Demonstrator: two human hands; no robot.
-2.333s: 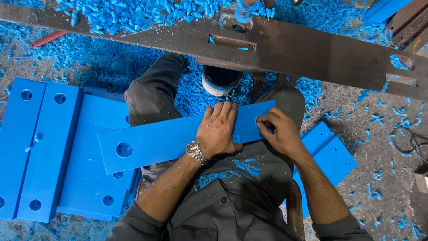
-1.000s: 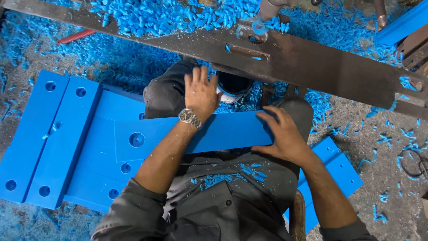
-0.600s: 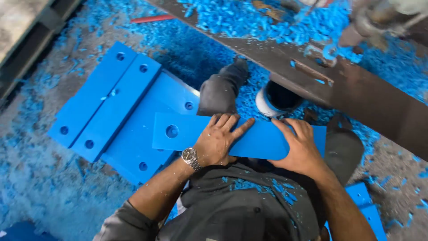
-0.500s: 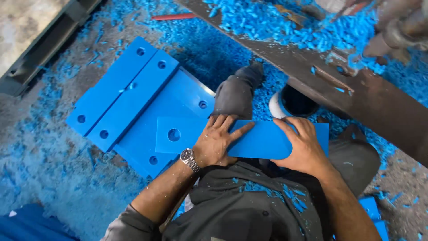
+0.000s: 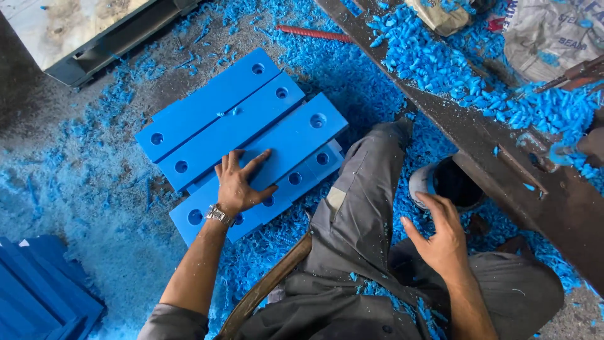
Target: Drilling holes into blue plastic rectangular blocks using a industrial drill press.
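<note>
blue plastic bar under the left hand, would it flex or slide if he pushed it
The blue bar looks thick with square edges, so probably stiff. Its smooth face rests on other blue bars, so it may slide easily under the left hand. Flat and long, it seems unlikely to roll or tip.

Open above the stacked blue slabs (image 5: 251, 119); hemmed rightward by raised knee (image 5: 371, 182) and slanting steel beam (image 5: 503, 145); shavings (image 5: 94, 189) across the floor's left edge.

Workshop floor: blue plastic shavings (image 5: 434, 56), drilled blue slabs (image 5: 239, 119), steel beam (image 5: 503, 145).
</note>
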